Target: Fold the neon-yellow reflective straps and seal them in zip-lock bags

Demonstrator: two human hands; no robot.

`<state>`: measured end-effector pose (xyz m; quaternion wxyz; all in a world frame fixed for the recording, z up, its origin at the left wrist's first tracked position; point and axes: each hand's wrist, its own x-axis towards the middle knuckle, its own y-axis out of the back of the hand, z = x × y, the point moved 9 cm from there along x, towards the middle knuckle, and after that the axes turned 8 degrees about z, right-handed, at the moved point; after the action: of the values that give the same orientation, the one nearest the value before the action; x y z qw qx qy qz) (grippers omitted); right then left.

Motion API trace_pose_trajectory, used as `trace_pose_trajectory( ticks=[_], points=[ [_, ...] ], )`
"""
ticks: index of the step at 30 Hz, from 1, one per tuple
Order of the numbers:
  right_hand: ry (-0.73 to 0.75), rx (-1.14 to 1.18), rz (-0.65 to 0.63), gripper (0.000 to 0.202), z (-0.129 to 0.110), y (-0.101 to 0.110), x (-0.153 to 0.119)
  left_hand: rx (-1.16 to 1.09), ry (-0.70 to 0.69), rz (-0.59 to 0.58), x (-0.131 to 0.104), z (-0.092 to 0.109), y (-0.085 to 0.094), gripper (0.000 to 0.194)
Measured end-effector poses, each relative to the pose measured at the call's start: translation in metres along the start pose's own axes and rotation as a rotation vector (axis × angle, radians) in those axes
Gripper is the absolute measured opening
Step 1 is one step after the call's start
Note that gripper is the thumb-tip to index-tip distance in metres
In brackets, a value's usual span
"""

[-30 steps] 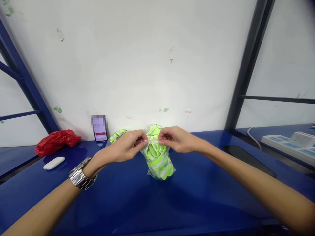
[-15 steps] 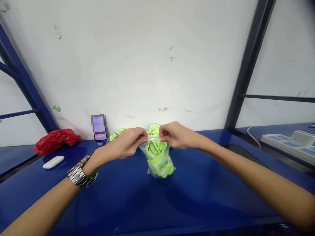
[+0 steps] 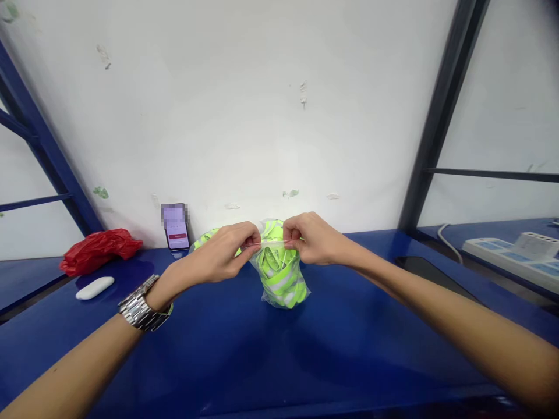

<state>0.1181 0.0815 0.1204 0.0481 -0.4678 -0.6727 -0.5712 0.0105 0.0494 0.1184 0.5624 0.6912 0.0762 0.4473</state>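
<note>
Between my two hands hangs a clear plastic bag [image 3: 283,285] with folded fluorescent yellow-green cloth and pale silver stripes inside, like a reflective vest. My left hand [image 3: 229,250] pinches the left end of the bag's top edge between thumb and fingers. At the other end of that edge, my right hand [image 3: 312,238] pinches it too. The edge is stretched straight across between them. More striped yellow-green material in clear plastic [image 3: 205,237] lies behind, partly hidden by my left hand.
A red plastic bag [image 3: 100,251] and a white oval case [image 3: 95,288] lie on the left of the blue table [image 3: 279,366]. A phone [image 3: 177,228] leans against the wall. On the right are a dark flat object [image 3: 430,273], partly behind my forearm, and a white power strip [image 3: 510,256].
The bag's lower end has risen slightly and tipped a little away from me. Both hands keep their pinch on the top edge and have barely moved.
</note>
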Motion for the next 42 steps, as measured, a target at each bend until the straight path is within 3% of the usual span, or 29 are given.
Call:
trace_pose_trajectory(
  ticks=[7, 12, 24, 34, 42],
  points=[
    [-0.089, -0.039, 0.096, 0.019, 0.007, -0.002, 0.0, -0.009, -0.031, 0.003, 0.0, 0.005, -0.007, 0.011],
    [0.028, 0.016, 0.038, 0.014, 0.001, -0.003, -0.003, -0.075, 0.02, -0.01, -0.002, 0.0, -0.009, 0.01],
    [0.06, 0.056, -0.095, 0.008, 0.001, -0.01, -0.004, -0.118, 0.086, -0.114, 0.003, 0.0, -0.013, 0.019],
    [0.087, -0.043, -0.102, 0.014, -0.007, -0.009, -0.003, -0.039, -0.014, -0.082, 0.001, 0.007, -0.009, 0.012],
    [0.007, 0.007, -0.048, 0.016, -0.004, -0.006, -0.001, -0.017, -0.055, -0.078, -0.001, 0.011, -0.01, 0.015]
  ],
)
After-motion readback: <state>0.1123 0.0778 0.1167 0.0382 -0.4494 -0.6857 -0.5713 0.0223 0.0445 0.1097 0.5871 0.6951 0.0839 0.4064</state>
